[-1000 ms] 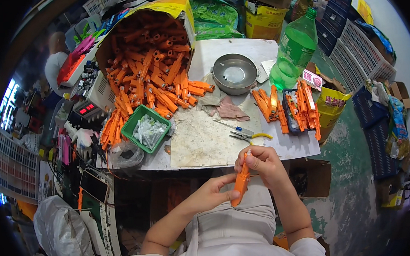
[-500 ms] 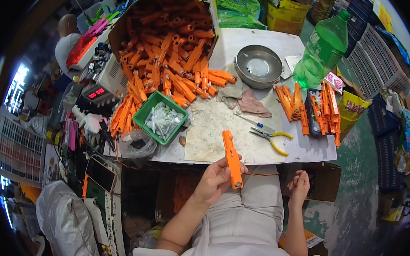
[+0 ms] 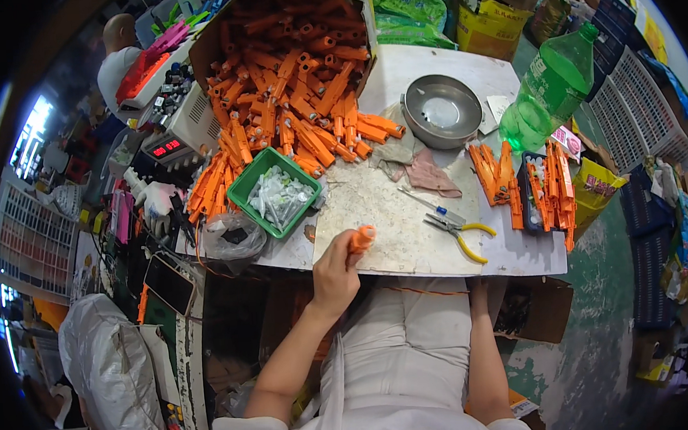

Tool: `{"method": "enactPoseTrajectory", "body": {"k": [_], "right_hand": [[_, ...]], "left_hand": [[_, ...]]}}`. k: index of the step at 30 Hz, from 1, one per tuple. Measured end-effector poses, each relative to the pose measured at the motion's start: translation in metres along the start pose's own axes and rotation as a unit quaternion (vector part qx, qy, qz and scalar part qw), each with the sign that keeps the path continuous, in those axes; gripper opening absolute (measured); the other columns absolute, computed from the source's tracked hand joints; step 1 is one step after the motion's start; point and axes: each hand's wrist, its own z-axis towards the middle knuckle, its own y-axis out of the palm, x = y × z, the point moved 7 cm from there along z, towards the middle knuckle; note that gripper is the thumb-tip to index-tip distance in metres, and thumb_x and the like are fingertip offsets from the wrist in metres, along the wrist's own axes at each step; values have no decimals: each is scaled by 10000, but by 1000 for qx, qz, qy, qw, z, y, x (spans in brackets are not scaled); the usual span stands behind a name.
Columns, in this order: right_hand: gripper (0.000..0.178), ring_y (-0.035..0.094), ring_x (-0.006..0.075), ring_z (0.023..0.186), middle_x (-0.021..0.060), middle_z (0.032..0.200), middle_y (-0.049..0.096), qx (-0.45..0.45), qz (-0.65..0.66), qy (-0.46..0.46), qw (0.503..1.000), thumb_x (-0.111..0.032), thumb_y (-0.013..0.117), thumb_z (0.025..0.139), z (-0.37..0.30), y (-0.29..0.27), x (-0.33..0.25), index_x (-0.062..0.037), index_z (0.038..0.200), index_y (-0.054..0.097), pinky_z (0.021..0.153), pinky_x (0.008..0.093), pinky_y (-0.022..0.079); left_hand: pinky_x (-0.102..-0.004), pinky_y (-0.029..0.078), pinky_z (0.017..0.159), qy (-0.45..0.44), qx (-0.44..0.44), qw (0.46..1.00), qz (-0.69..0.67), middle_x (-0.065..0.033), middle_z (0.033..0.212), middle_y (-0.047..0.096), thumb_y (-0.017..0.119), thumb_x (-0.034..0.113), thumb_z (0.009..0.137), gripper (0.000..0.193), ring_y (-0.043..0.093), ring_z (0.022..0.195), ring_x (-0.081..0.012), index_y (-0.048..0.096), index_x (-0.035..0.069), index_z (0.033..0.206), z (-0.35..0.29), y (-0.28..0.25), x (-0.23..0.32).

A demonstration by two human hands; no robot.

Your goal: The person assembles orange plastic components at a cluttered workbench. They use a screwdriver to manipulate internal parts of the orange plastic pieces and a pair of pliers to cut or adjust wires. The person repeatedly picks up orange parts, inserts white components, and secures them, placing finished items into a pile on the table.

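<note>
Over the table's front edge, my left hand (image 3: 335,277) is closed round an orange plastic housing (image 3: 362,238), whose narrow end points up toward me. The rest of the housing is mostly hidden by my fingers. My right forearm (image 3: 486,356) reaches forward beside my leg. Its hand is out of sight beneath the tabletop, so the fingers cannot be made out. A thin reddish wire (image 3: 427,291) crosses my lap just below the table edge. Pliers with yellow handles (image 3: 463,234) and a screwdriver with a blue end (image 3: 440,209) lie on the worn board (image 3: 343,207).
A large box spills orange housings (image 3: 305,99) across the back left. A green tray (image 3: 236,196) holds small clear plastic parts. Behind the pliers are a pink cloth (image 3: 432,174), a metal bowl (image 3: 473,128) and a green bottle (image 3: 549,84). Orange pieces (image 3: 493,176) lie at the right.
My left hand has moved forward to the table edge and tilted the housing from lengthwise to end-on. My right hand has gone forward under the tabletop.
</note>
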Motion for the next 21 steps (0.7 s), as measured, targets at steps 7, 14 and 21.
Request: {"method": "enactPoseTrajectory", "body": {"k": [7,14,21], "right_hand": [[512,610,295,958,152,1274,479,-16,171,121,978,-269,509,931,19,-8,46,-14,1339,337,788,347,541],[443,604,307,993,163,1244,502,-36,402,250,880,-151,531,920,42,-9,92,7,1309,388,802,348,547],[421,602,294,1016,166,1212,539,-70,506,207,834,-26,557,892,36,-42,94,25,1292,436,815,326,549]], "left_hand": [[-310,505,792,52,-16,998,35,-127,1006,633,554,36,917,292,625,915,-193,489,5,1199,-10,10,-10],[-297,490,852,-123,1,935,-334,-84,1048,570,559,122,942,290,595,976,-173,454,-2,1182,-9,6,-29],[-316,510,836,-141,12,919,-369,-93,1051,561,572,121,935,284,617,972,-195,459,-4,1164,-23,-1,-23]]}}
